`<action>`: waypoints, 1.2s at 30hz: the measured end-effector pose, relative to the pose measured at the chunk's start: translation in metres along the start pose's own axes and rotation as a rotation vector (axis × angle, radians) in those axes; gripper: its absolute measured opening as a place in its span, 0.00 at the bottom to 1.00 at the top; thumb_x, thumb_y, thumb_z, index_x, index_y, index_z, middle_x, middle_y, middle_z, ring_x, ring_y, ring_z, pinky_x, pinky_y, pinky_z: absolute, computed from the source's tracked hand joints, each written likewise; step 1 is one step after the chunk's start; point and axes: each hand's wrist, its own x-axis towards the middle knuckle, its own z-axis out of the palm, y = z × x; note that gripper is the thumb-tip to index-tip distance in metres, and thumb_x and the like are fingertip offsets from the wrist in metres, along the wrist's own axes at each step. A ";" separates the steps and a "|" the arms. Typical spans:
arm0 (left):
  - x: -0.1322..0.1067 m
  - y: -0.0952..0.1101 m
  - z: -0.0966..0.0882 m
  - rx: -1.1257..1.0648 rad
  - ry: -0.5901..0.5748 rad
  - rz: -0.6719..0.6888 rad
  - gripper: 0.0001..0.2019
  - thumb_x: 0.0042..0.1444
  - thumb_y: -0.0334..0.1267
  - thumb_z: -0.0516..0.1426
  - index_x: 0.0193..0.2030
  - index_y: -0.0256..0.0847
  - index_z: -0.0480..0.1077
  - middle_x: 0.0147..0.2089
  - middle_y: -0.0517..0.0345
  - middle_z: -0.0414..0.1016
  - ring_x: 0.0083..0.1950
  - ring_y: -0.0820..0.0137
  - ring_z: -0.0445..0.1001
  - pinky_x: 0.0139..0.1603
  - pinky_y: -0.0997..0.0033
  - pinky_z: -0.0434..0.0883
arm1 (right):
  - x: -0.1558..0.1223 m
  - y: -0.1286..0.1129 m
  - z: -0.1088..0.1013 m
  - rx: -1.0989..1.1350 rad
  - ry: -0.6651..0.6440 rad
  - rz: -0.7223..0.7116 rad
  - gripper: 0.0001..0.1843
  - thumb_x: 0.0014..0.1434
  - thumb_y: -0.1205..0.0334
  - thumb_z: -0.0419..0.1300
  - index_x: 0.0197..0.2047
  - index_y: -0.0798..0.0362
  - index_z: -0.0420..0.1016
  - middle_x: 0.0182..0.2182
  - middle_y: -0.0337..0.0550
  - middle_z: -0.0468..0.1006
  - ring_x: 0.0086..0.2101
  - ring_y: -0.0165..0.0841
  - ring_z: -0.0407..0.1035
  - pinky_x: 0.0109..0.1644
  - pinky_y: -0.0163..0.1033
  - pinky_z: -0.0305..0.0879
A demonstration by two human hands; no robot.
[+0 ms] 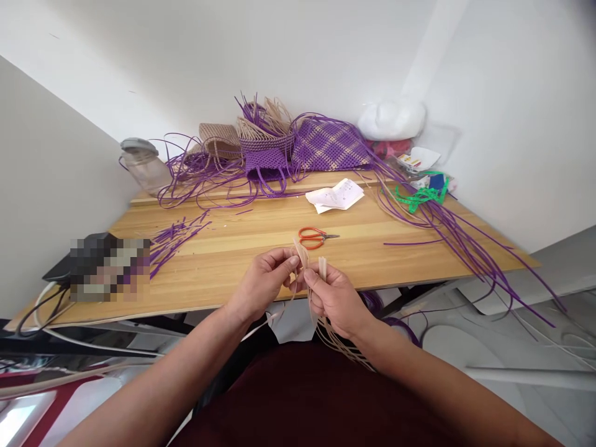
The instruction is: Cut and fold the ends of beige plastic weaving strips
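Close together over the table's front edge, both hands work on beige weaving strips (302,253). My left hand (266,279) pinches strips between thumb and fingertips. In my right hand (338,298) a bundle is gripped, its short ends poking up above the fingers and its long tails (342,347) hanging down over my lap. The exact crossing of the strips between the fingertips is partly hidden. Just beyond the hands lie scissors (313,238) with orange handles, their blades pointing right. Behind them rests a creased white paper (336,196).
Woven purple and beige pieces (331,146) stand along the wall on the wooden table (251,273). Loose purple strips (465,242) trail over the right edge, near green tape (421,198). Cut purple bits (179,236), a plastic jar (143,166) and a black box (79,254) are at left.
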 end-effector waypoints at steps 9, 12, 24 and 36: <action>-0.008 -0.015 0.005 -0.081 0.083 -0.114 0.14 0.59 0.46 0.60 0.33 0.36 0.75 0.28 0.59 0.69 0.29 0.77 0.63 0.28 0.78 0.59 | 0.003 0.002 0.004 -0.066 0.088 0.001 0.21 0.55 0.44 0.64 0.32 0.56 0.71 0.25 0.37 0.71 0.15 0.19 0.49 0.18 0.32 0.43; -0.008 -0.017 0.003 -0.075 0.212 -0.113 0.14 0.57 0.48 0.61 0.36 0.38 0.76 0.29 0.60 0.69 0.29 0.77 0.65 0.30 0.78 0.63 | 0.004 0.004 0.005 -0.083 0.124 0.004 0.21 0.54 0.44 0.65 0.32 0.56 0.73 0.23 0.37 0.69 0.17 0.20 0.48 0.19 0.33 0.43; -0.014 -0.014 0.012 -0.213 0.249 -0.052 0.12 0.48 0.41 0.68 0.38 0.36 0.78 0.30 0.60 0.72 0.30 0.77 0.66 0.34 0.76 0.66 | 0.013 0.014 0.008 -0.185 0.128 -0.080 0.22 0.54 0.42 0.65 0.27 0.53 0.72 0.21 0.39 0.67 0.25 0.29 0.62 0.27 0.35 0.55; -0.009 -0.020 -0.008 -0.252 0.322 -0.138 0.13 0.49 0.45 0.66 0.33 0.36 0.79 0.27 0.58 0.77 0.20 0.82 0.56 0.21 0.77 0.52 | 0.034 -0.011 -0.019 -0.823 -0.074 -0.101 0.22 0.60 0.45 0.60 0.51 0.51 0.77 0.44 0.44 0.79 0.41 0.37 0.72 0.45 0.40 0.66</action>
